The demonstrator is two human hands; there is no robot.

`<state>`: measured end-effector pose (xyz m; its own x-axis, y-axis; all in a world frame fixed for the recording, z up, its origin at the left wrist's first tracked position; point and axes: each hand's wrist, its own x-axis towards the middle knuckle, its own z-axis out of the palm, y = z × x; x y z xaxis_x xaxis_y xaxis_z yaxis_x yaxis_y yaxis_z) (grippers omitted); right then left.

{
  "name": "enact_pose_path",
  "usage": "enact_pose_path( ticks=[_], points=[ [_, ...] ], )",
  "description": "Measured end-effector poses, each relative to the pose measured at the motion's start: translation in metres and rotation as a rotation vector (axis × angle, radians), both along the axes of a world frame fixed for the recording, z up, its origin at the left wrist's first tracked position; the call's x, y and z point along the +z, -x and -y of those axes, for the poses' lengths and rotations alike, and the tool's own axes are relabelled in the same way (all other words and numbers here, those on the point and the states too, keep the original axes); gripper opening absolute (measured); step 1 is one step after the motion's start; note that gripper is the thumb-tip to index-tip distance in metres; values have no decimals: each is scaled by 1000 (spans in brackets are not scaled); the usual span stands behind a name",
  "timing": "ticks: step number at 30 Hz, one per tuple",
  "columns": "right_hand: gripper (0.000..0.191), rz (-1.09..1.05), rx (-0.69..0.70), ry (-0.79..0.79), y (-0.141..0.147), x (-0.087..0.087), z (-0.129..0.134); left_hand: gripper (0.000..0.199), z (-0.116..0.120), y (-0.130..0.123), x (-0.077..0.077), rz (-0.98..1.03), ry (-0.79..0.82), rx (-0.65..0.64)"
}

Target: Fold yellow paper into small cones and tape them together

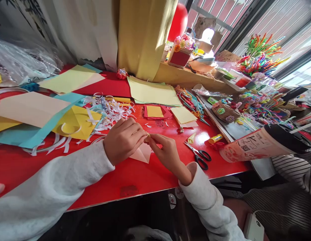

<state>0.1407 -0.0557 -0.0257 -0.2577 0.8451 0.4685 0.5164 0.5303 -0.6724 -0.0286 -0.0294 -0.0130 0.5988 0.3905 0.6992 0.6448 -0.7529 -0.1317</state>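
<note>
My left hand (pixel 126 139) and my right hand (pixel 165 150) meet at their fingertips above the red table. Both are closed in a pinch around a small pale yellow piece (pixel 147 136), mostly hidden by the fingers. It looks like paper, but its shape does not show. Directly beneath the hands lies a pale pink folded sheet of paper (pixel 142 154), partly covered by them. Black-handled scissors (pixel 199 155) rest to the right of my right hand, blades pointing up-left. Beyond their tips is a small folded yellow paper piece (pixel 191 138).
White paper strips (pixel 115 112) are heaped behind my left hand, beside coloured sheets (pixel 32 108). Yellow squares (pixel 155 111) and a cream stack (pixel 183 115) lie farther back. A glue stick (pixel 215 139) and a tilted drink cup (pixel 258 144) are at right. A person's striped sleeve (pixel 293 167) shows nearby.
</note>
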Motion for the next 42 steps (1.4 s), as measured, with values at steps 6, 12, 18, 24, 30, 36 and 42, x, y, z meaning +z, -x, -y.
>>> enact_pose_path(
  ticks=[6,12,18,24,30,36,42],
  points=[
    [19,11,-17,-58,1,-1,0,17,-1,-1,2,115,192,-33],
    [21,28,-12,-62,1,-2,1,18,0,-4,2,162,316,-23],
    [22,26,26,-50,0,-3,2,16,1,-4,2,226,408,-68],
    [20,26,36,-79,-1,-2,1,14,1,-4,3,241,441,-73],
    [21,26,40,-70,-1,-4,1,15,1,-4,-1,224,423,-69],
    [22,24,48,-61,-2,-7,2,16,0,-3,-1,210,412,-74],
    [21,29,39,-62,-2,-7,1,16,0,-4,-1,180,398,-68]
  ],
)
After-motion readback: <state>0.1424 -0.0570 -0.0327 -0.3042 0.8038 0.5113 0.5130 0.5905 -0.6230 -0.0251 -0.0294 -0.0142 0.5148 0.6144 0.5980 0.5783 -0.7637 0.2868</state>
